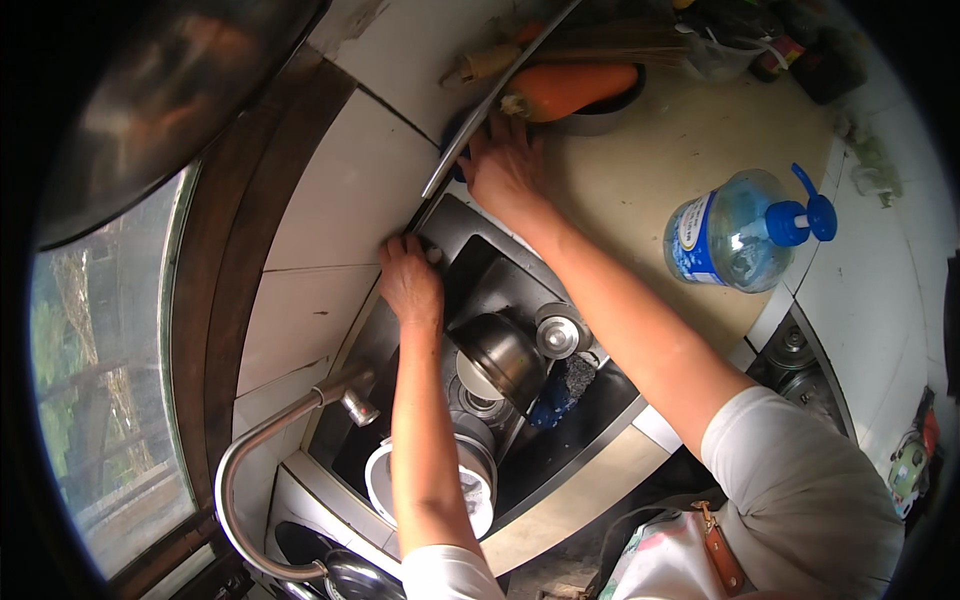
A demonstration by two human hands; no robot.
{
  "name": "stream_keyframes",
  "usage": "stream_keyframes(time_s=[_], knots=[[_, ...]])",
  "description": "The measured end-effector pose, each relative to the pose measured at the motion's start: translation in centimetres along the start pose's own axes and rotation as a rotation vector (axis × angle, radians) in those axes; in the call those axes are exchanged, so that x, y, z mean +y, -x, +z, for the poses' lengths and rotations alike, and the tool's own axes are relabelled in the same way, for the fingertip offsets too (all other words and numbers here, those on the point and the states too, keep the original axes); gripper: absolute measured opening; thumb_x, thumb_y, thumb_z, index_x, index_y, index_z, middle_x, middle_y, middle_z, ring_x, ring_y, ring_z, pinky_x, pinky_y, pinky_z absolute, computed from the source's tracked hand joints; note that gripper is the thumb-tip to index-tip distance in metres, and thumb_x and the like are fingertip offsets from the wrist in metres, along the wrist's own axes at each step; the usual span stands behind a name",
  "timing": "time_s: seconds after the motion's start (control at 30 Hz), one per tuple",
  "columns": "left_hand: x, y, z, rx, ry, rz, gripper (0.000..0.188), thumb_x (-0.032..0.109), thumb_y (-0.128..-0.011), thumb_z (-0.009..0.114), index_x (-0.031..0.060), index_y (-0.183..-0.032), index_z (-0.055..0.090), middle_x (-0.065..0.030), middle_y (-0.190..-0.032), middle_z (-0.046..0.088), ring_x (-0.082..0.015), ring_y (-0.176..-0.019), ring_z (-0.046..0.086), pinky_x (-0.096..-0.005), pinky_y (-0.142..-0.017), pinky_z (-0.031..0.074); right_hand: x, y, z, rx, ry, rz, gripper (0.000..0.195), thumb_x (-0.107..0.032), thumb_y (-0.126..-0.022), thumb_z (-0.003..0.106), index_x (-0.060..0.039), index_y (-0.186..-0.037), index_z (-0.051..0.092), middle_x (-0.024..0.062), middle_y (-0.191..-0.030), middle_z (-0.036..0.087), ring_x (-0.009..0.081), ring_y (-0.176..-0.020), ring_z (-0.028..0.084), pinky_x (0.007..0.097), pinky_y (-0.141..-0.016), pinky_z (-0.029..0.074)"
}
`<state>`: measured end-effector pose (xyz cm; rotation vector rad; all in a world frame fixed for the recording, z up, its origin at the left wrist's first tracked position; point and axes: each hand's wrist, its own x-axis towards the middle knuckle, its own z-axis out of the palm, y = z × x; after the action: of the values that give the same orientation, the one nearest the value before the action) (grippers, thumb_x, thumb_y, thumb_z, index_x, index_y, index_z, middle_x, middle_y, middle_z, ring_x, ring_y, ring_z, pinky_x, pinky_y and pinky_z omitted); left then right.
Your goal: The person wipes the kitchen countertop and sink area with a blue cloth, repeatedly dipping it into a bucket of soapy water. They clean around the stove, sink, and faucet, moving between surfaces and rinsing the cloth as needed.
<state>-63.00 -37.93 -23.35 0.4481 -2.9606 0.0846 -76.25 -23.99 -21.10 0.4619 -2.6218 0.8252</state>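
Observation:
My left hand rests at the sink's back rim near the tiled wall, its fingertips beside a small pale round object; whether it grips something is hidden. My right hand reaches to the counter's back corner, fingers spread beside a dark blue thing and below a large carrot. Under my arms, the steel sink holds a tilted metal bowl over a white one, a drain basket, a blue cloth with a grey scourer and a pot with suds.
A curved steel faucet arches at the lower left. On the counter stands a clear pump bottle with a blue top. A metal rod slants above my right hand. A window lies left, a stove right.

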Motion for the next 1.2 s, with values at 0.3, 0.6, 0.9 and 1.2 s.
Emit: stream_keyframes(time_s=[0.3, 0.6, 0.9, 1.2], knots=[[-0.5, 2.5, 2.4, 0.240, 0.365, -0.117, 0.050, -0.007, -0.073, 0.051, -0.0002, -0.121, 0.059, -0.0166, -0.122, 0.055, -0.0376, -0.111, 0.050, -0.0441, -0.096, 0.042, -2.4, 1.2, 3.8, -0.088, 0.142, -0.138, 0.037, -0.025, -0.071, 0.062, -0.0057, -0.103, 0.066, 0.0143, -0.110, 0.062, 0.0331, -0.112, 0.047, 0.0589, -0.090, 0.035], [0.9, 2.9, 3.6, 0.251, 0.446, -0.314, 0.026, 0.010, -0.081, 0.055, 0.0012, -0.104, 0.063, -0.0186, -0.121, 0.057, -0.0404, -0.110, 0.050, -0.0461, -0.095, 0.043, -4.7, 4.5, 3.6, -0.623, -0.545, -0.331, 0.033, -0.019, -0.067, 0.068, -0.0032, -0.096, 0.066, 0.0151, -0.098, 0.065, 0.0344, -0.105, 0.051, 0.0486, -0.088, 0.038], [1.1, 2.9, 4.3, 0.383, 0.232, -0.159, 0.037, -0.002, -0.081, 0.050, 0.0019, -0.116, 0.062, -0.0129, -0.120, 0.058, -0.0358, -0.108, 0.051, -0.0437, -0.091, 0.045, 2.5, 1.6, 0.7, -0.051, 0.005, -0.114, 0.047, -0.036, -0.083, 0.067, -0.0163, -0.125, 0.061, 0.0166, -0.144, 0.041, 0.0324, -0.135, 0.034, 0.0545, -0.101, 0.031], [0.0, 2.9, 4.3, 0.389, 0.221, -0.146, 0.037, 0.000, -0.082, 0.050, 0.0030, -0.117, 0.062, -0.0130, -0.119, 0.059, -0.0358, -0.107, 0.052, -0.0433, -0.092, 0.046, 1.3, 5.9, -1.0, -0.328, 0.120, -0.443, 0.040, -0.035, -0.090, 0.056, -0.0114, -0.121, 0.064, 0.0065, -0.141, 0.047, 0.0254, -0.133, 0.037, 0.0491, -0.098, 0.035]])
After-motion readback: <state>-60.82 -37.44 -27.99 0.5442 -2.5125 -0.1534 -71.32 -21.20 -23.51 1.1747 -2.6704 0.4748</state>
